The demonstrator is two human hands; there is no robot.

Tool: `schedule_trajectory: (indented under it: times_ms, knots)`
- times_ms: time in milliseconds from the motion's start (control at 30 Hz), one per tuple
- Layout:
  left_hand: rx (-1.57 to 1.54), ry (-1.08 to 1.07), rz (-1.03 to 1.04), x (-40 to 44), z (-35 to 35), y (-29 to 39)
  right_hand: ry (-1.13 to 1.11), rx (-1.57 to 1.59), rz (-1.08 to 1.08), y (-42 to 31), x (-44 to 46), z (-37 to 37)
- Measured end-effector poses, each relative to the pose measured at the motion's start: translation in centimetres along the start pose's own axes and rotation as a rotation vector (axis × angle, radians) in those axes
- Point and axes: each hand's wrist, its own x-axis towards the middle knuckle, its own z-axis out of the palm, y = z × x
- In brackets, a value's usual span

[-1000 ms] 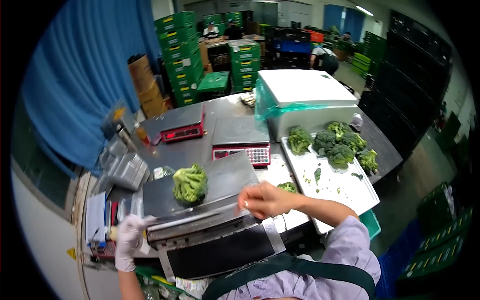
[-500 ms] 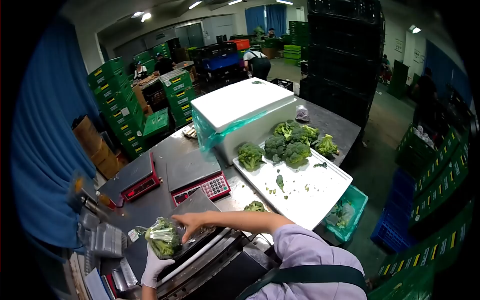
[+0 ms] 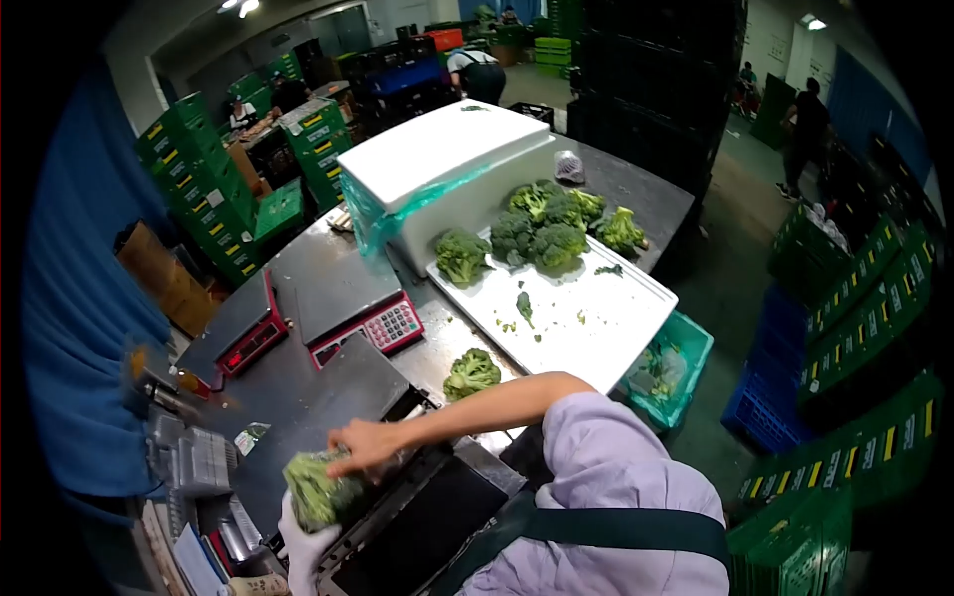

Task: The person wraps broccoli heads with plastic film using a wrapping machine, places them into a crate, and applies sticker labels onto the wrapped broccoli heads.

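A head of broccoli (image 3: 316, 492), which looked wrapped in clear film a moment earlier, is held low at the front left over the wrapping machine (image 3: 397, 531). My left hand (image 3: 306, 544), in a white glove, cups it from below. Bare, my right hand (image 3: 366, 447) reaches across from the right, its fingers closed against the broccoli's upper right side. Whether loose film is between those fingers is hard to see. Another broccoli head (image 3: 472, 374) lies on the metal table beyond my right forearm.
Several broccoli heads rest on a white foam lid (image 3: 606, 318) beside a foam box (image 3: 447, 164). Two red scales (image 3: 368, 333) (image 3: 248, 338) stand at left. Clear plastic trays (image 3: 207, 467) are stacked nearby. A green-lined bin (image 3: 671, 368) sits right of the table. Crates and several people are behind.
The view has shifted, so the table appears further left and higher. Both hands and the broccoli have moved lower in the view, and the broccoli has tilted. My right fingers have drawn closer together on it.
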Motion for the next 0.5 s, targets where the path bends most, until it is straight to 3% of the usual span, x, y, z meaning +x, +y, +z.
schedule_trajectory:
  times_ms: [67, 133, 167, 200, 233, 300, 400, 467, 500]
  knots:
    - [0.113, -0.053, 0.107, -3.5, 1.2, 1.4, -0.130, 0.054, 0.101, -1.8, -3.2, 1.1]
    - [0.155, -0.121, 0.124, -5.7, 2.8, 2.5, -0.373, 0.294, 0.347, -2.7, -5.3, 2.1]
    - [0.148, -0.140, 0.102, -6.3, 4.0, 2.9, -0.374, 0.326, 0.421, -3.3, -7.1, 2.6]
    - [0.135, -0.162, 0.069, -6.9, 5.2, 2.8, -0.422, 0.476, 0.546, -2.1, -7.5, 4.0]
    - [0.117, -0.171, 0.041, -7.2, 6.2, 2.5, -0.649, 0.654, 0.689, 1.0, -7.1, 5.6]
    - [0.069, -0.186, -0.015, -7.4, 8.4, 1.9, -0.864, 0.938, 0.916, 9.9, -5.3, 10.0]
    - [-0.007, -0.188, -0.081, -7.3, 10.5, 0.8, -0.709, 0.703, 0.752, 10.6, -7.1, 9.9]
    - [-0.053, -0.182, -0.113, -7.3, 11.4, 0.3, -0.669, 0.546, 0.915, 8.7, -7.9, 8.5]
    - [-0.071, -0.175, -0.125, -7.3, 11.7, 0.1, -0.673, 0.572, 0.889, 10.2, -8.1, 9.3]
